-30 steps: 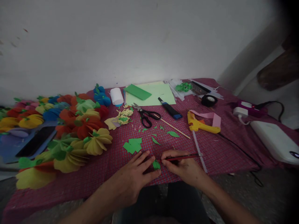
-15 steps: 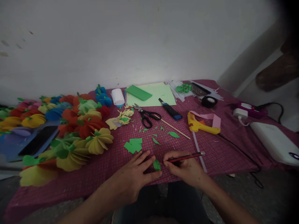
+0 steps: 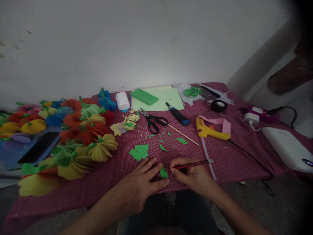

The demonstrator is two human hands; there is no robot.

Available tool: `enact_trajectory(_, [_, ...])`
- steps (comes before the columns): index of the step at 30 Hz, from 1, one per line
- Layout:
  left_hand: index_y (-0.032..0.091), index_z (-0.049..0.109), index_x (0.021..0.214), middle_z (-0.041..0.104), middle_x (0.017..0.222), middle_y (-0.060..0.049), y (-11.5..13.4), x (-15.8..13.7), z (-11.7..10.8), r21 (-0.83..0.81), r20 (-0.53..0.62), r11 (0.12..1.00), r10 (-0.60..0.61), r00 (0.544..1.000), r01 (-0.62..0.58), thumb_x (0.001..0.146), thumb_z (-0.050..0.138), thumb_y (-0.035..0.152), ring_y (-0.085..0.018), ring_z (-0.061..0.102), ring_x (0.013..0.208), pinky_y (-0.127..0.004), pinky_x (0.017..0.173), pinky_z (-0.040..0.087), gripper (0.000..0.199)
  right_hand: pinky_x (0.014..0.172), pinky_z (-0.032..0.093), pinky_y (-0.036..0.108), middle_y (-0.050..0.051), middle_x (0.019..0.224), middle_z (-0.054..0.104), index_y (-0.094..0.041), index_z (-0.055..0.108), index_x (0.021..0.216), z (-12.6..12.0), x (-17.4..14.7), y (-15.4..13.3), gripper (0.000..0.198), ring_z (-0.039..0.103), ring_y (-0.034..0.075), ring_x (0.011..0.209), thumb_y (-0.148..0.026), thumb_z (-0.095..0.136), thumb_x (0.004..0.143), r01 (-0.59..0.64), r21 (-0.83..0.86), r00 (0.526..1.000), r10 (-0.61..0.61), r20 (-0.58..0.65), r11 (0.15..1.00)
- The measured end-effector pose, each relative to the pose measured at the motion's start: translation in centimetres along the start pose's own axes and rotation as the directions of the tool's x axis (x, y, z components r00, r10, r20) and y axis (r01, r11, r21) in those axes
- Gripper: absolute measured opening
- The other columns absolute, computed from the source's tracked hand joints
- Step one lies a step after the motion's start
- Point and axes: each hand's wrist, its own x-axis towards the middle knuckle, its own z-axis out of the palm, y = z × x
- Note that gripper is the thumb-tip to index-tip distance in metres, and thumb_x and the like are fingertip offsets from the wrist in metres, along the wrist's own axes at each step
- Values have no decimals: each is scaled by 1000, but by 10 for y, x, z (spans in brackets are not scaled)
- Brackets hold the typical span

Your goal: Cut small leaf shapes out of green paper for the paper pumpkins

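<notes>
My left hand (image 3: pixel 143 181) lies on the cloth with its fingers spread, thumb and fingertips at the edges of a small green paper piece (image 3: pixel 163 172). In my right hand (image 3: pixel 189 173) a dark red pencil (image 3: pixel 193 164) is gripped, its tip end by the right edge of that piece. Beyond my left fingers are several green paper squares (image 3: pixel 139 152), overlapping. Two cut paper leaves, one a green leaf (image 3: pixel 181 140), rest farther up among small scraps. Black-handled scissors (image 3: pixel 154 123) lie partly spread behind them, beside a thin wooden stick (image 3: pixel 182 133).
Several colourful paper pumpkins (image 3: pixel 93 130) crowd the left side, near a black phone (image 3: pixel 39 147). A utility knife (image 3: pixel 178 114) and pale green sheets (image 3: pixel 168 98) are at the back. Rightward lie a yellow glue gun (image 3: pixel 212 132) with a cord, a tape measure (image 3: pixel 218 105) and a white box-like device (image 3: pixel 286 150).
The view has shifted very slightly. Both hands stay in nearly the same place, the right one still holding the pencil at the green piece.
</notes>
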Motion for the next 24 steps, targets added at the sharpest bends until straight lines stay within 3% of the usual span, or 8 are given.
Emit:
enact_trajectory(5, [33,38,136,30,147,-8,0,-1,-1,-3,-21,1000,10,1000,-10,64,53,1,-35,14,137,-58,105,23,80,54,41,21,-3,65,57,-20,61,75,-1,-3,2,11,52,12,59,-13,53,77,-33,53,999,32,14,998])
enact_trajectory(16, [33,39,135,27,149,-7,0,0,0,-13,-4,1000,3,1000,-3,64,54,1,-35,13,137,-57,106,21,79,55,40,20,-3,66,57,-19,61,74,1,-2,6,13,52,11,61,-9,53,76,18,21,997,-19,71,1000])
enact_trajectory(24, [34,37,136,26,149,-7,-3,-1,1,3,-18,1000,18,1000,-18,67,55,4,-34,12,137,-56,106,21,77,53,38,20,-3,64,55,-18,61,74,0,-4,3,12,49,11,58,-9,53,74,4,30,999,-5,34,1000])
